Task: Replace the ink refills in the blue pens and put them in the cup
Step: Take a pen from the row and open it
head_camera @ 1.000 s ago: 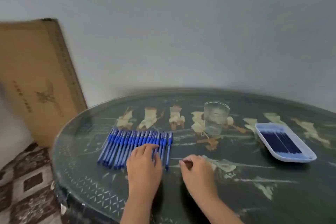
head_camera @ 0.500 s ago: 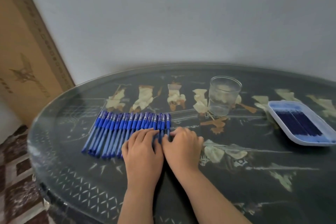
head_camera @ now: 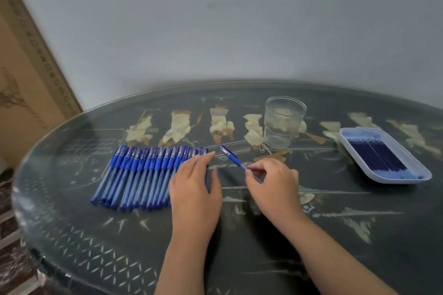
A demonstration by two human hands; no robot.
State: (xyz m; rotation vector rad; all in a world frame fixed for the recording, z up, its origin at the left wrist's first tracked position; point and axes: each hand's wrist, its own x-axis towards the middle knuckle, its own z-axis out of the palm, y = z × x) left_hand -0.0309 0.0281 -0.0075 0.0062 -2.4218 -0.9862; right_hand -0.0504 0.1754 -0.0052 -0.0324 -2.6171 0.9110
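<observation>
From the head view, a round, dark table (head_camera: 311,235) with a glossy glass top and pale painted figures fills the lower frame. Left of centre lies a tight row of slim blue plastic pens (head_camera: 143,175), side by side. The left hand (head_camera: 195,189) rests flat on the row's right end, fingers straight. Just right of it, the right hand (head_camera: 273,184) pinches a single blue pen (head_camera: 231,157), tilted up-left. A clear ribbed plastic cup (head_camera: 284,122) stands upright behind. At far right, a shallow white tray (head_camera: 393,178) holds dark blue ink refills (head_camera: 376,155). A brown cardboard box (head_camera: 24,79) leans at upper left.
</observation>
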